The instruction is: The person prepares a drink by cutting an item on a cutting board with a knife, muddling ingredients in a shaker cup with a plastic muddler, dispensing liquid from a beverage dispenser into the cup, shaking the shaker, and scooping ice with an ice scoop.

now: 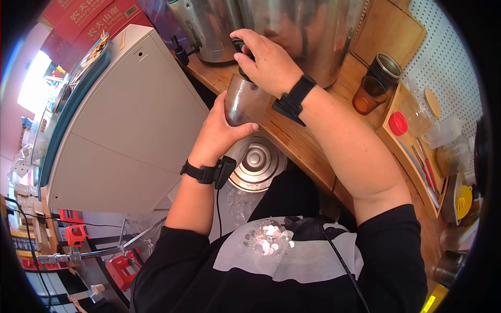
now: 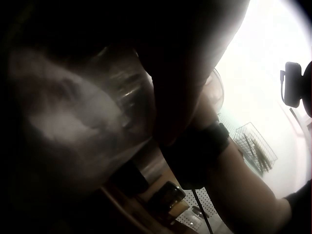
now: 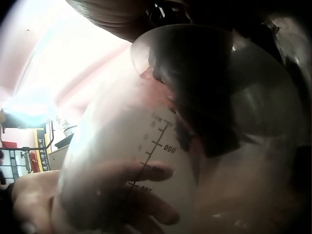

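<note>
My left hand (image 1: 215,134) grips a clear plastic measuring cup (image 1: 244,104), thumb along its lower side. In the right wrist view, printed volume marks run down the measuring cup (image 3: 158,141), and my left fingers (image 3: 146,170) show at its wall. The cup's mouth is up under a black tap (image 1: 238,43) on a large steel dispenser (image 1: 300,31). My right hand (image 1: 271,65) is at that tap, thumb and index finger around its handle. The tap's spout is mostly hidden behind my right hand. The left wrist view is dark and blurred.
Another steel dispenser (image 1: 206,31) with its own black tap (image 1: 182,52) stands to the left. An amber cup (image 1: 369,96) and a dark cup (image 1: 386,68) stand right on the wooden counter (image 1: 334,151). Below is a round metal lid-like piece (image 1: 255,161); a grey cabinet (image 1: 125,120) stands left.
</note>
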